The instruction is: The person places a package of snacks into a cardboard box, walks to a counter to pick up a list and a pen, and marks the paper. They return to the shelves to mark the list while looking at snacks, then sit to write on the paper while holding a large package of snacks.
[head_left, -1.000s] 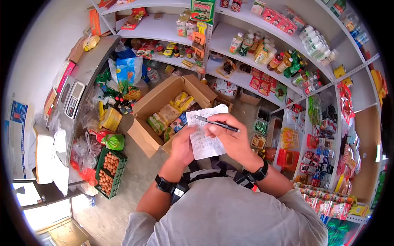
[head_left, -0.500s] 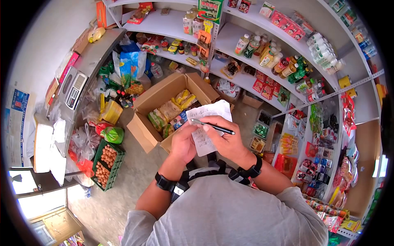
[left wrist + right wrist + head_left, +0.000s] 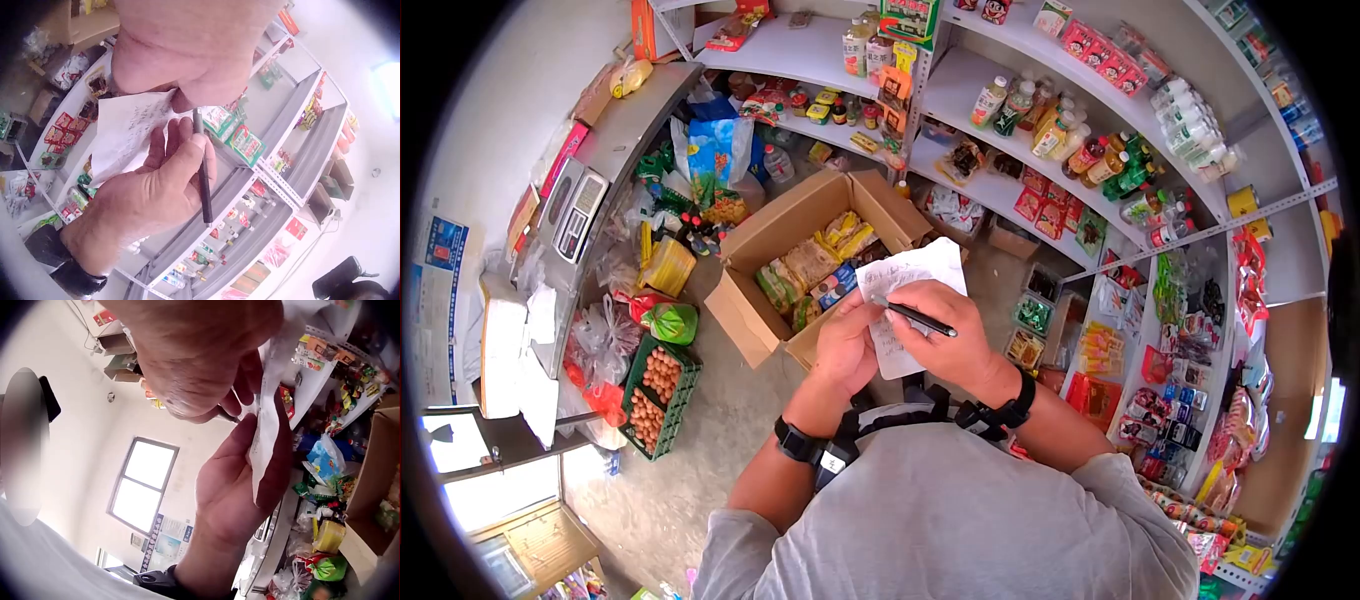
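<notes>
A creased white sheet of paper (image 3: 930, 265) with handwritten lines is held in front of the chest. My left hand (image 3: 843, 350) grips its left edge, the thumb on top and the fingers behind, as the right wrist view shows. In my right hand (image 3: 945, 335) a dark pen (image 3: 928, 320) is pinched between thumb and fingers, its tip at the sheet's left side close to the left thumb. The left wrist view shows the pen (image 3: 205, 181) slanting past the right thumb, and the paper (image 3: 125, 134) behind the fingers. The right hand covers the sheet's lower right part.
An open cardboard box (image 3: 745, 240) with packaged food stands on the floor beyond the hands. Shelves (image 3: 1040, 170) of bottles and packets curve round the back and right. At left are a counter with a scale (image 3: 580, 215), bags, and a green crate (image 3: 690, 385) of eggs.
My right hand has shifted left and slightly down across the paper, bringing the pen tip nearer the left thumb. The head view has turned slightly. Both hands keep their holds.
</notes>
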A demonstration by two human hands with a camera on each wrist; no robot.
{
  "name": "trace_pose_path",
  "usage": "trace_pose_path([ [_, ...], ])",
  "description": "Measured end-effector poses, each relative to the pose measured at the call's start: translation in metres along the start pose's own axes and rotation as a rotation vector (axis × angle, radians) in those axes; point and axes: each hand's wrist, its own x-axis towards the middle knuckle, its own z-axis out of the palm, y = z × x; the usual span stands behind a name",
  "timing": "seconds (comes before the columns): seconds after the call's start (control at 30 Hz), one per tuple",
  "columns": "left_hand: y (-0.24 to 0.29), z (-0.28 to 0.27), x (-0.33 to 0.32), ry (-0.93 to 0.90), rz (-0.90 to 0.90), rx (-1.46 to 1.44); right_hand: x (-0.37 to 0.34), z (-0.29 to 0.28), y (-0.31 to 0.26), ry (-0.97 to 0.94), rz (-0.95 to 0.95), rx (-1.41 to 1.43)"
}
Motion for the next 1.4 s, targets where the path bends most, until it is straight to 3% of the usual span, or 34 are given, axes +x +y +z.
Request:
trace_pose_path([
  [0.77,0.001,-0.01,-0.002,0.019,0.028,0.064,0.001,0.006,-0.006,0.017,0.046,0.02],
  [0.87,0.0,-0.018,-0.005,0.023,0.028,0.151,-0.002,-0.007,-0.022,-0.027,0.123,0.064],
  [0.9,0.006,-0.006,-0.009,-0.097,0.002,0.196,-0.006,-0.008,-0.023,0.006,0.088,0.037],
  [0.93,0.003,-0.018,-0.009,-0.047,-0.023,0.228,-0.012,-0.013,-0.026,-0.016,0.11,-0.014],
  [1.0,-0.006,-0.038,-0.005,0.023,-0.054,0.168,-0.021,-0.022,-0.027,0.041,0.001,-0.076],
  [1.2,-0.016,-0.034,-0.006,0.04,-0.119,0.217,-0.064,-0.058,-0.017,0.238,0.206,-0.119],
  [1.4,-0.025,-0.01,0.012,-0.149,-0.219,0.213,-0.123,-0.083,-0.01,0.446,0.405,-0.196],
])
